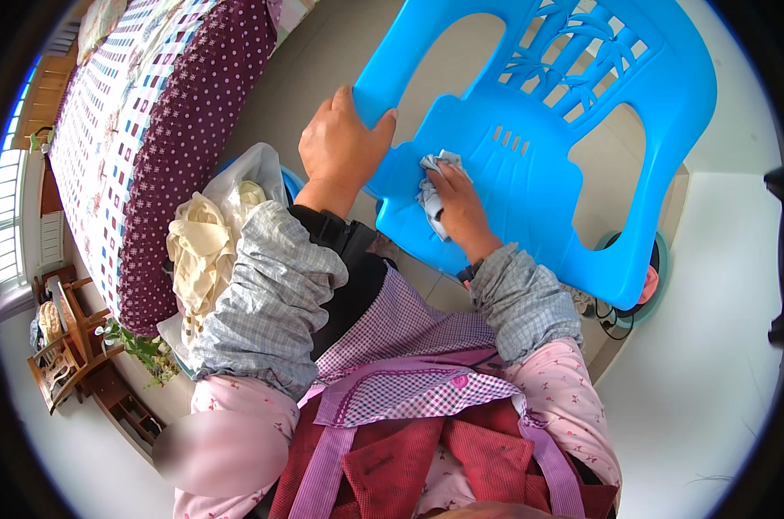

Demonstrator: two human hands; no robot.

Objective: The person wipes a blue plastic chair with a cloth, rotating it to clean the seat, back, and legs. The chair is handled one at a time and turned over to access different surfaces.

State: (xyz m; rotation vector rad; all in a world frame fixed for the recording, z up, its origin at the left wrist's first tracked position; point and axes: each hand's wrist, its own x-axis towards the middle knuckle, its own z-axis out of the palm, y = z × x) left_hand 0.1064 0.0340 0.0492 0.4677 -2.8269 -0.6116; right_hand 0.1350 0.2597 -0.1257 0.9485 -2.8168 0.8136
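Observation:
A blue plastic armchair [495,175] with a cut-out backrest stands before me. My left hand [346,146] grips the front end of its left armrest, thumb on one side and fingers on the other. On the seat, near the front left part, my right hand [460,211] presses a crumpled light grey cloth [440,168] against the plastic. Part of the cloth lies hidden under the palm and fingers.
At left is a bed with a dotted maroon cover [191,130]. Cream fabric [200,246] and a plastic bag [255,168] lie beside it. A teal basin [658,279] and black cable sit under the chair's right side, near a white wall [696,350].

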